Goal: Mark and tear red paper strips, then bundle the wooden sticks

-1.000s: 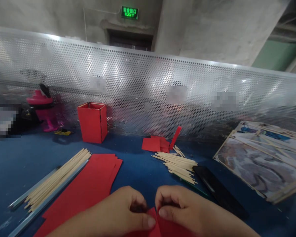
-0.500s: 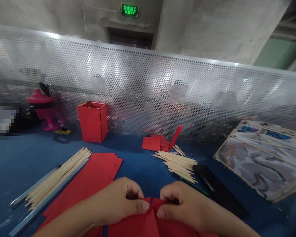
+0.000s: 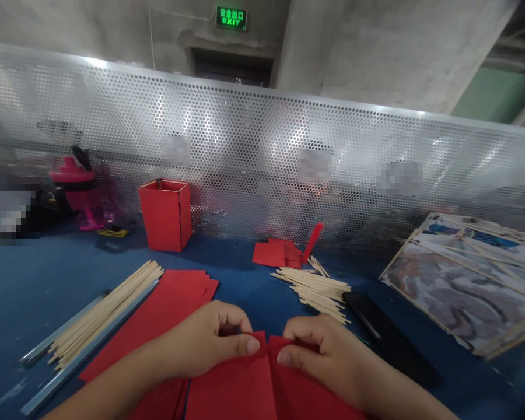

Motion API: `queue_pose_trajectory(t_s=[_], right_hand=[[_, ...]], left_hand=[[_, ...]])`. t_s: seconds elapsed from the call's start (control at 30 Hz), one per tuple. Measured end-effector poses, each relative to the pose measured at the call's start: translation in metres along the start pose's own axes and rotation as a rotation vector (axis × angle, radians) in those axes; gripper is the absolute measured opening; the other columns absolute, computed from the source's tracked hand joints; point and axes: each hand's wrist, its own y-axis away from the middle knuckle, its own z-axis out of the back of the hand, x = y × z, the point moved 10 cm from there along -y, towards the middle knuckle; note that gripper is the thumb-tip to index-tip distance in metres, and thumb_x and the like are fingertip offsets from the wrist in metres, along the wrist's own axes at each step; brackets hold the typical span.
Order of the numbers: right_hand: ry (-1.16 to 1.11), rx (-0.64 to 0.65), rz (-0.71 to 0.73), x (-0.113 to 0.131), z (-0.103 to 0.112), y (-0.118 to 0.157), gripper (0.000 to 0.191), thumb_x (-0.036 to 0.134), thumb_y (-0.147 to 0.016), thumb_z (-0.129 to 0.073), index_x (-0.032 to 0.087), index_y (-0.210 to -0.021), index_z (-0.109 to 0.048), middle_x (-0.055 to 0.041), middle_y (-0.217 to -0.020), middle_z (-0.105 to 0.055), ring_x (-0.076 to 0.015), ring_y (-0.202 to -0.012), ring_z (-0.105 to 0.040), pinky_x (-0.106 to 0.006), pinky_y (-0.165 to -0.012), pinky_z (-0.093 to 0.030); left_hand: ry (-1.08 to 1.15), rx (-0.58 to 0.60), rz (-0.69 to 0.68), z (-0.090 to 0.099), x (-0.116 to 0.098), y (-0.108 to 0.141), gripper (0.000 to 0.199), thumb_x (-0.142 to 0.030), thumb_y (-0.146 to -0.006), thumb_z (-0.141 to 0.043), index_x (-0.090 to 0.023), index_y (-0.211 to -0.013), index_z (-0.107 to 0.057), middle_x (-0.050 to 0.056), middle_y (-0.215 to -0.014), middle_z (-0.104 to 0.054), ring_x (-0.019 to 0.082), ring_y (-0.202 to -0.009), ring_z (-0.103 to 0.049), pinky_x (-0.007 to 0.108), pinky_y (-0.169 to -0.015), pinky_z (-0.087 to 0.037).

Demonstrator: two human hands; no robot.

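At the bottom centre of the frame, your left hand (image 3: 214, 344) and right hand (image 3: 328, 350) grip one red sheet (image 3: 234, 385) by its far edge.
Each of your hands pinches it between thumb and curled fingers, either side of a small notch; a line runs down from there, crease or tear, I cannot tell which. The work on it looks partway at most, and its near end is out of view. At lower left, spare red sheets (image 3: 157, 315) lie flat beside a bundle of wooden sticks (image 3: 109, 312), seemingly unused; right of centre lie loose sticks (image 3: 317, 289), then small red pieces (image 3: 269, 254) beyond. Farther off, left of centre, a red box (image 3: 161, 219) stands upright, its visible walls apparently done.
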Motion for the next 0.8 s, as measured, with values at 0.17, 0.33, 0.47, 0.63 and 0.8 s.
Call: queue_pose_trajectory(t_s=[0.17, 0.33, 0.47, 0.63, 0.8], right_hand=[[0.003, -0.011, 0.016, 0.002, 0.002, 0.001, 0.028, 0.029, -0.081, -0.059, 0.019, -0.058, -0.046, 0.0074, -0.055, -0.036, -0.0086, -0.055, -0.030, -0.021, -0.048, -0.024], [-0.008, 0.002, 0.010, 0.000, 0.000, 0.002, 0.030, 0.032, -0.082, -0.059, 0.019, -0.059, -0.045, 0.0072, -0.056, -0.035, -0.0088, -0.054, -0.030, -0.022, -0.048, -0.023], [0.005, 0.003, -0.005, -0.006, 0.002, 0.001, 0.028, 0.033, -0.081, -0.059, 0.020, -0.060, -0.046, 0.0068, -0.057, -0.037, -0.0095, -0.055, -0.032, -0.022, -0.049, -0.024], [0.004, -0.105, -0.055, -0.020, 0.019, -0.005, 0.030, 0.038, -0.082, -0.054, 0.020, -0.060, -0.044, 0.0056, -0.059, -0.038, -0.0111, -0.058, -0.034, -0.024, -0.052, -0.026], [0.017, -0.148, -0.079, -0.026, 0.020, -0.011, 0.030, 0.040, -0.083, -0.054, 0.021, -0.061, -0.044, 0.0065, -0.057, -0.035, -0.0111, -0.055, -0.033, -0.024, -0.051, -0.025]], left_hand=[[0.005, 0.019, 0.017, 0.001, 0.004, -0.003, 0.038, -0.053, -0.077, -0.064, -0.017, -0.069, -0.055, -0.007, -0.060, -0.045, 0.008, -0.053, -0.035, 0.021, -0.049, -0.026], [-0.018, 0.008, 0.019, 0.004, 0.006, -0.002, 0.036, -0.053, -0.074, -0.066, -0.018, -0.069, -0.057, -0.007, -0.058, -0.044, 0.008, -0.052, -0.034, 0.022, -0.049, -0.025], [0.016, -0.040, 0.011, 0.012, 0.006, -0.005, 0.035, -0.050, -0.069, -0.071, -0.017, -0.067, -0.057, -0.007, -0.056, -0.046, 0.008, -0.050, -0.036, 0.021, -0.049, -0.026], [0.262, -0.243, 0.009, 0.031, 0.012, 0.000, 0.039, -0.048, -0.060, -0.080, -0.018, -0.075, -0.061, -0.003, -0.065, -0.063, 0.015, -0.062, -0.058, 0.025, -0.060, -0.044], [0.223, -0.416, -0.038, 0.030, 0.024, 0.023, 0.037, -0.055, -0.076, -0.063, -0.019, -0.085, -0.066, 0.006, -0.086, -0.073, 0.025, -0.085, -0.067, 0.036, -0.080, -0.051]])
